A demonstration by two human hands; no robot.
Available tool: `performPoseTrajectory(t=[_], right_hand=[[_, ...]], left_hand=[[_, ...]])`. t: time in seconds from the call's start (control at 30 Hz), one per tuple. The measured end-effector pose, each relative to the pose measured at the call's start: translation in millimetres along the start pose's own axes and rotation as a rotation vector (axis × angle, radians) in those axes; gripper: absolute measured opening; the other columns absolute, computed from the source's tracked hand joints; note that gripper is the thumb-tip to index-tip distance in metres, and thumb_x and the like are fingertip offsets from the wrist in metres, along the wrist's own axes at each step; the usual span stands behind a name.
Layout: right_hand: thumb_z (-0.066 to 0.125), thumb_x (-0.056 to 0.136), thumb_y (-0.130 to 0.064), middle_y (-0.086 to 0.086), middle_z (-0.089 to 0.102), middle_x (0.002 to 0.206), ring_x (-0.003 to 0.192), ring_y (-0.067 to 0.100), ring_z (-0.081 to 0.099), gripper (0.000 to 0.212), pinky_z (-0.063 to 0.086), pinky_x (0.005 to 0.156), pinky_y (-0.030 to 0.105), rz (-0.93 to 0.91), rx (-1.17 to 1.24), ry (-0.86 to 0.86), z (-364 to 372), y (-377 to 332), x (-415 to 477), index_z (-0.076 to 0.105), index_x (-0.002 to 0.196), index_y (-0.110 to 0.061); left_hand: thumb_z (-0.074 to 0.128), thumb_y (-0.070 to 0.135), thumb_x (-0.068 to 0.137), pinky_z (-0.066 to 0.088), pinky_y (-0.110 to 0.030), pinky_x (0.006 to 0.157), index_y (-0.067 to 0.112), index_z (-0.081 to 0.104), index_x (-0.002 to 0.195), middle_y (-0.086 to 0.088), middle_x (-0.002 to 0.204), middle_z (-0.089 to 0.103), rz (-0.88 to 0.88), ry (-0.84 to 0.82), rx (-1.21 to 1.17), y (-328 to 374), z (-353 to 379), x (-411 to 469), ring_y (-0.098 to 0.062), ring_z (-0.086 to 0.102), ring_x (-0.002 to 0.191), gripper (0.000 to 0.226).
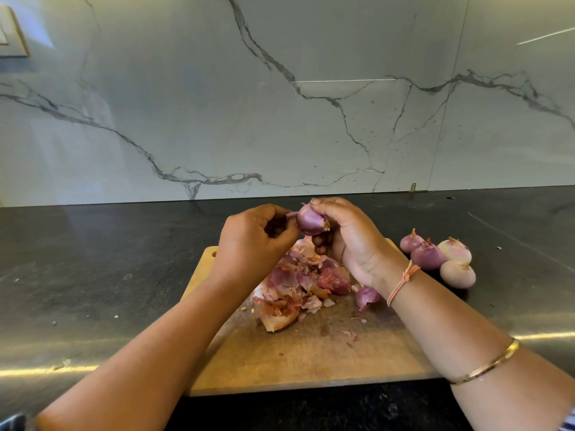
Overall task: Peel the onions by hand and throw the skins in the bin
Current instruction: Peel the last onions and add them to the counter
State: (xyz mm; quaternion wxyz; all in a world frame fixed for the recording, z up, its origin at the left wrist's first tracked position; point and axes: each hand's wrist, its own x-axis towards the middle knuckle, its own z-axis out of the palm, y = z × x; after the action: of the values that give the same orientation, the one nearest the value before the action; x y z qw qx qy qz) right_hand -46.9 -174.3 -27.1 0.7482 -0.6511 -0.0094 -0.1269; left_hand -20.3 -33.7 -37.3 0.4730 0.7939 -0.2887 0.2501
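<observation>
Purple onion (311, 222) held, four onions (427, 256) on countertop (93, 259)

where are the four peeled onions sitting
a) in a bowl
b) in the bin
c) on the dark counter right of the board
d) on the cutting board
c: the peeled onions lie grouped on the dark counter, just past the right edge of the cutting board.

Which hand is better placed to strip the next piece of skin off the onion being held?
Left, probably. The right hand grips the onion above the cutting board, so it is busy, while the left hand pinches loose skin at the onion's side and can pull away.
</observation>
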Motion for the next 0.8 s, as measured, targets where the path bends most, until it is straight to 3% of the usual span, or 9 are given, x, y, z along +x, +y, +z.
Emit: performPoseTrajectory(t=[0.13,0.27,0.43,0.53,0.63,0.73,0.8], right_hand=[[0.053,0.097,-0.023,0.008,0.062,0.088,0.064,0.017,0.059,0.011,0.044,0.056,0.026,-0.097,-0.176,0.074,1,4,2,0.06,0.091,-0.017],[0.058,0.093,-0.022,0.006,0.063,0.093,0.073,0.015,0.058,0.008,0.045,0.06,0.025,-0.095,-0.178,0.035,1,4,0,0.065,0.092,-0.02],[0.053,0.093,-0.012,0.008,0.058,0.079,0.059,0.013,0.051,0.012,0.042,0.052,0.021,-0.02,-0.008,-0.017,-1,0,0,0.065,0.094,-0.01],[0.048,0.094,-0.014,0.009,0.056,0.077,0.053,0.012,0.053,0.02,0.045,0.049,0.02,0.039,0.122,-0.037,-2,-2,-2,0.061,0.105,-0.005],[0.048,0.094,-0.013,0.013,0.057,0.082,0.056,0.014,0.057,0.017,0.05,0.052,0.022,0.059,0.2,-0.052,-2,-4,-3,0.059,0.105,-0.006],[0.048,0.094,-0.006,0.015,0.058,0.089,0.063,0.02,0.062,0.007,0.057,0.059,0.027,0.05,0.275,-0.061,-2,-7,-4,0.054,0.095,-0.008],[0.047,0.094,-0.005,0.015,0.061,0.087,0.068,0.021,0.064,0.007,0.059,0.064,0.031,0.037,0.303,-0.086,-2,-8,-5,0.052,0.091,-0.007]], left_hand=[[0.066,0.016,0.086,0.041,-0.004,0.055,0.021,0.071,0.086,0.02,0.066,0.062,-0.054,0.019,-0.05,-4,2,2,0.011,0.058,0.061,0.006],[0.065,0.017,0.088,0.042,-0.006,0.054,0.019,0.071,0.089,0.015,0.069,0.065,-0.083,0.029,-0.08,-7,3,5,0.005,0.059,0.06,0.006],[0.063,0.017,0.088,0.04,-0.008,0.049,0.026,0.068,0.082,0.015,0.068,0.065,-0.122,0.071,-0.111,-9,0,7,0.004,0.055,0.054,0.012],[0.064,0.02,0.088,0.039,-0.008,0.047,0.028,0.066,0.079,0.014,0.069,0.066,-0.159,0.077,-0.087,-12,0,8,0.004,0.054,0.053,0.012],[0.063,0.022,0.088,0.041,-0.009,0.049,0.028,0.065,0.088,0.009,0.069,0.067,-0.184,0.047,-0.07,-14,0,8,0.002,0.056,0.054,0.006],[0.059,0.022,0.089,0.042,-0.013,0.051,0.035,0.058,0.104,0.002,0.067,0.066,-0.158,-0.02,-0.023,-14,0,6,-0.007,0.057,0.054,0.02],[0.057,0.022,0.09,0.044,-0.018,0.052,0.033,0.063,0.103,0.004,0.069,0.066,-0.138,-0.043,0.02,-14,0,6,-0.006,0.055,0.052,0.018]])
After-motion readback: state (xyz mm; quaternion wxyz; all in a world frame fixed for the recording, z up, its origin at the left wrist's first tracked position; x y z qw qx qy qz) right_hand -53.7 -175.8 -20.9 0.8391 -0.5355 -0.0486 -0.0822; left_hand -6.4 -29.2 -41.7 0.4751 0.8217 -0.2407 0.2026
